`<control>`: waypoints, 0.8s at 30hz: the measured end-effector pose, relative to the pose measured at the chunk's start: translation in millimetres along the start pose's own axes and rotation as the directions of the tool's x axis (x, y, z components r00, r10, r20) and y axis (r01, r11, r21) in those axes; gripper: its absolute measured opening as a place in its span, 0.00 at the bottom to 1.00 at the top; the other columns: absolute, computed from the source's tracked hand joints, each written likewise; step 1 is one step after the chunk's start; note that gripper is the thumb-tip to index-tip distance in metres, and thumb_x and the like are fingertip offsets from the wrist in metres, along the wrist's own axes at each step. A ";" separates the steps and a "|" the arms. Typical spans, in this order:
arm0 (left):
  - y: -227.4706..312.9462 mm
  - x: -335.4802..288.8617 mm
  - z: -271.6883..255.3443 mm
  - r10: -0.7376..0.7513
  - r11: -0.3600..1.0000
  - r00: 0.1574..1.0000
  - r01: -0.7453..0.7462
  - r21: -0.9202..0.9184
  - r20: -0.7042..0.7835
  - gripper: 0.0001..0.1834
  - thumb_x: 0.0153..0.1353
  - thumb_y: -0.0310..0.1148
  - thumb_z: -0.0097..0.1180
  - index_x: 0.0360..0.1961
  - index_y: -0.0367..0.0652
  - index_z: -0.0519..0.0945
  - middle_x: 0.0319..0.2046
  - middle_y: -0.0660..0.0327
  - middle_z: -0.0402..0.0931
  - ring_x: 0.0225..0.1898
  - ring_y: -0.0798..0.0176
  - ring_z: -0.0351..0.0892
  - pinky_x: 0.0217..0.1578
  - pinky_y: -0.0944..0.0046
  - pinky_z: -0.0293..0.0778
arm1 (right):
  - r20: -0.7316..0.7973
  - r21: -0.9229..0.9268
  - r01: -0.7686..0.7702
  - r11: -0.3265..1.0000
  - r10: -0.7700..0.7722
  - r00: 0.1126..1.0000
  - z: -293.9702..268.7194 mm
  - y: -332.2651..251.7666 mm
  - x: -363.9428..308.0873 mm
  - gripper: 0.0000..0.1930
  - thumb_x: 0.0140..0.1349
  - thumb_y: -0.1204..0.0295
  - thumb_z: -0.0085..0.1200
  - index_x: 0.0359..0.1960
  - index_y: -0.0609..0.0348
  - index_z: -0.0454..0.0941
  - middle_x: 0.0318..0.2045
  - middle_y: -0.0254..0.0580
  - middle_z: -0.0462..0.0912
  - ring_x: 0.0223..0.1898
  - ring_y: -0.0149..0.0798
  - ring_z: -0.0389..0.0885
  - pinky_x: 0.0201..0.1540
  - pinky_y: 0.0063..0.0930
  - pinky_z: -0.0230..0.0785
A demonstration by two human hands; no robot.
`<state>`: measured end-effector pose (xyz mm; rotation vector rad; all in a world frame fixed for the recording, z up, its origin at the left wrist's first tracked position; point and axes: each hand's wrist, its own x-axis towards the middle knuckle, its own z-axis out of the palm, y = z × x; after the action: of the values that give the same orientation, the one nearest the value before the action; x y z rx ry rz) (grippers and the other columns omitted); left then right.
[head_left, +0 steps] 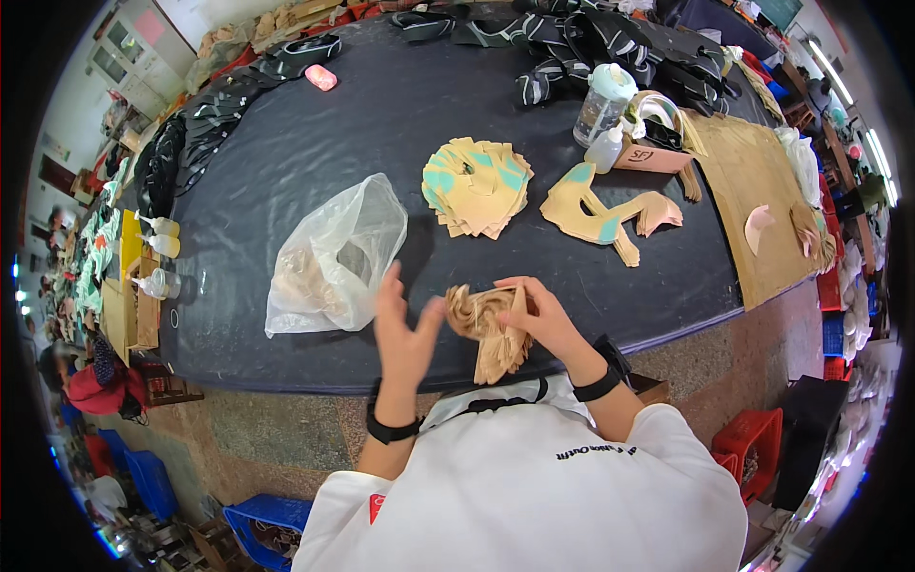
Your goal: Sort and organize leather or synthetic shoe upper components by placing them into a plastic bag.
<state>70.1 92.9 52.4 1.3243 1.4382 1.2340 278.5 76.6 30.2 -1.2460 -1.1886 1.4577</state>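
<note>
A bundle of tan curved cut pieces [488, 329] stands near the front edge of the dark table, its layers bunched and fanned. My right hand [551, 319] grips it from the right side, thumb and fingers around its upper part. Just left of the bundle, my left hand [405, 334] is open, fingers apart and holding nothing. Beside that hand lies a clear plastic bag [334, 262] with pinkish-tan pieces inside. Farther back sits a round fanned stack of tan pieces with mint-green patches [477, 189]. Right of it rests a group of curved tan pieces [605, 214].
At the back right stand a clear jug [607, 100], a white squeeze bottle [604, 151] and a small open box [656, 159]. Cardboard [739, 181] covers the right end. Black shoe-like parts [596, 43] line the far edge; several bottles [160, 238] stand left.
</note>
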 end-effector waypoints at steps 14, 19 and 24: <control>10.6 -2.0 1.7 -0.100 0.897 0.498 0.419 -0.139 0.861 0.58 0.34 0.28 0.72 0.65 0.40 0.48 0.53 0.59 0.64 0.55 0.65 0.64 0.56 0.65 0.60 | 0.321 -0.446 0.307 0.841 -0.170 0.932 -1.9 -69.4 8.1 0.08 0.60 0.70 0.48 0.39 0.58 0.76 0.37 0.41 0.79 0.36 0.45 0.78 0.39 0.32 0.70; 27.4 -11.2 -5.0 -0.150 0.789 0.496 0.581 -0.198 0.855 0.51 0.36 0.28 0.72 0.61 0.39 0.54 0.49 0.60 0.67 0.52 0.67 0.65 0.54 0.67 0.62 | 0.636 -0.450 0.714 0.537 -0.369 0.678 -18.8 -83.7 -9.0 0.13 0.55 0.74 0.51 0.44 0.55 0.76 0.37 0.37 0.78 0.36 0.40 0.78 0.35 0.27 0.73; 35.2 -14.7 -8.3 -0.215 0.829 0.428 0.555 -0.067 0.878 0.43 0.37 0.29 0.72 0.55 0.39 0.60 0.45 0.62 0.68 0.49 0.67 0.67 0.50 0.67 0.64 | 0.835 -0.381 0.924 0.042 -0.412 0.364 -20.6 -77.8 -18.1 0.18 0.45 0.74 0.54 0.41 0.67 0.75 0.32 0.41 0.77 0.32 0.35 0.79 0.30 0.23 0.75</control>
<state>71.0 76.3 87.7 0.9915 0.6668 0.3365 303.3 75.6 108.8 -0.4140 -2.6740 0.2282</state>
